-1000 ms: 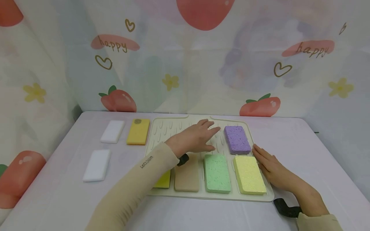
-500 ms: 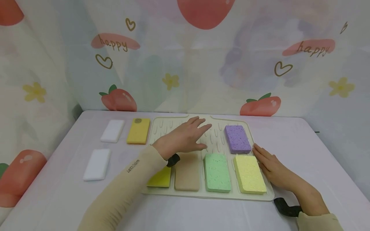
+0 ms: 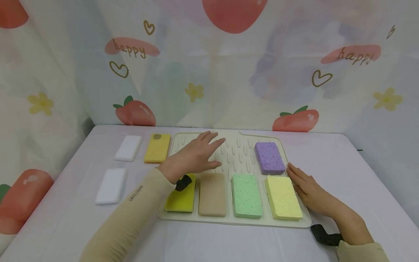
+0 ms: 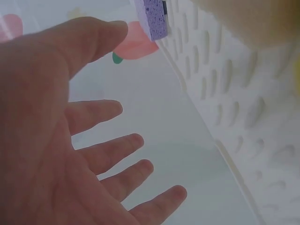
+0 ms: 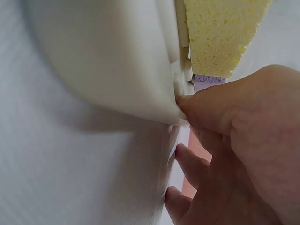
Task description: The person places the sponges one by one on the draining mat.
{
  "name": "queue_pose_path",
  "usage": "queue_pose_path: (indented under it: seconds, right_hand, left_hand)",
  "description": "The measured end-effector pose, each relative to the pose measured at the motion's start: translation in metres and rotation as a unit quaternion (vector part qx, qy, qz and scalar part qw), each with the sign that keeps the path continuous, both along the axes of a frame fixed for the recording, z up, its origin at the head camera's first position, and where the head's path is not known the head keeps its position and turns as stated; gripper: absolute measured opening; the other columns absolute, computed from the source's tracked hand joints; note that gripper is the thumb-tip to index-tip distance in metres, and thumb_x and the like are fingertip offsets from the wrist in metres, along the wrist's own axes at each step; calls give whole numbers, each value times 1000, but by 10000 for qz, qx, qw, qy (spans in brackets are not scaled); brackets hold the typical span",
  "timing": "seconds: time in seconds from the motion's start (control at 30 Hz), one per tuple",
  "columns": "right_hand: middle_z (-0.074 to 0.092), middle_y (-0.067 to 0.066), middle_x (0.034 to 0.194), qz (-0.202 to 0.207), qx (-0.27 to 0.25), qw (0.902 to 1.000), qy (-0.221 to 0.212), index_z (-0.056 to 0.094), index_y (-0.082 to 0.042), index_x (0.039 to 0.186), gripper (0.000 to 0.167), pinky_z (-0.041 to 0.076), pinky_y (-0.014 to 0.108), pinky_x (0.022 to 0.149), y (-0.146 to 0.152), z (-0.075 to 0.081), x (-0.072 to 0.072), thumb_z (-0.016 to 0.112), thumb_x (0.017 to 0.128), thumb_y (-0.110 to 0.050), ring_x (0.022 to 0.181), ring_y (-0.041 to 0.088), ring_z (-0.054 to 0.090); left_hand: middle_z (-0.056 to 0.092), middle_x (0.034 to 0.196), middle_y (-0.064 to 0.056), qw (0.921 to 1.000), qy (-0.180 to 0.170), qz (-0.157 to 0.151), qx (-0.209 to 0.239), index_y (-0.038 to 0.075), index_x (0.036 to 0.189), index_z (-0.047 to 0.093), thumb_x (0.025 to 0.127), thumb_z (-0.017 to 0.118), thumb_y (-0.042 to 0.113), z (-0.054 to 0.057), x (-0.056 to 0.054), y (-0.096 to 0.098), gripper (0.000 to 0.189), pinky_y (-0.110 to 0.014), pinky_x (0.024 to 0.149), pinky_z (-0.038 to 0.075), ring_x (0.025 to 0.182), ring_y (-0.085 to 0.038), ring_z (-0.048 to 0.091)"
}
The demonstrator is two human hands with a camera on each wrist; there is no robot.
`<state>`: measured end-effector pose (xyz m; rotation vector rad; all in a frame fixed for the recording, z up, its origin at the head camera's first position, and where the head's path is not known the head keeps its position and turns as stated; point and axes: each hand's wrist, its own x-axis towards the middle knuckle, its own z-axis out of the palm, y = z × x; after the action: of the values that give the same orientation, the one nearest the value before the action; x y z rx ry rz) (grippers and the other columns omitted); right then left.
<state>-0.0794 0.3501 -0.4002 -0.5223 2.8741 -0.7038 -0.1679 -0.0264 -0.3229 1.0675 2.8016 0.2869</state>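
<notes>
My left hand (image 3: 194,154) hovers over the back left part of a cream drying tray (image 3: 209,221), fingers spread and holding nothing. In the left wrist view its palm and all its fingers show bare. My right hand (image 3: 309,187) rests at the tray's right edge with straight fingers; in the right wrist view the thumb (image 5: 201,104) presses the tray's rim. Along the tray's front lie a bright yellow sponge (image 3: 179,200), a tan sponge (image 3: 212,194), a green sponge (image 3: 247,196) and a pale yellow sponge (image 3: 283,198). A purple sponge (image 3: 269,158) sits at the back right.
Left of the tray, on the white-covered table (image 3: 229,243), lie a dark yellow sponge (image 3: 157,149), a white sponge (image 3: 128,148) and a second white sponge (image 3: 110,186). A strawberry-patterned cloth backdrop (image 3: 209,83) rises behind the table.
My left hand has moved left over the tray, fingers still spread, away from the purple sponge. More of the bright yellow sponge now shows. My right hand has stayed at the tray's edge.
</notes>
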Motion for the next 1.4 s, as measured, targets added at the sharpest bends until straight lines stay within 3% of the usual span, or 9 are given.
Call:
queue_pose_path:
  seconds: [0.77, 1.13, 1.4]
  right_hand:
    - [21, 29, 160, -6, -19, 10000, 40, 28, 8, 152, 52, 14, 82, 104, -1, -1, 1, 43, 105, -11, 140, 61, 20]
    - [23, 30, 158, -26, 68, 10000, 39, 31, 9, 150, 52, 17, 81, 104, -4, 1, 1, 44, 104, -8, 140, 60, 22]
    - [24, 30, 158, -41, 103, 9999, 46, 31, 10, 150, 51, 17, 81, 104, -3, 0, 1, 43, 104, -9, 140, 60, 22]
  left_hand:
    - [25, 162, -19, 9966, 50, 804, 194, 11, 156, 32, 96, 65, 37, -7, -2, -44, 73, -57, 118, 30, 150, -41, 22]
    - [20, 162, -22, 9930, 18, 1098, 433, 8, 155, 32, 95, 67, 34, -15, 0, -65, 74, -53, 117, 34, 149, -42, 22]
    - [23, 160, -27, 9916, 259, 1178, 472, 5, 153, 35, 94, 68, 31, -23, 0, -77, 73, -57, 117, 31, 146, -48, 25]
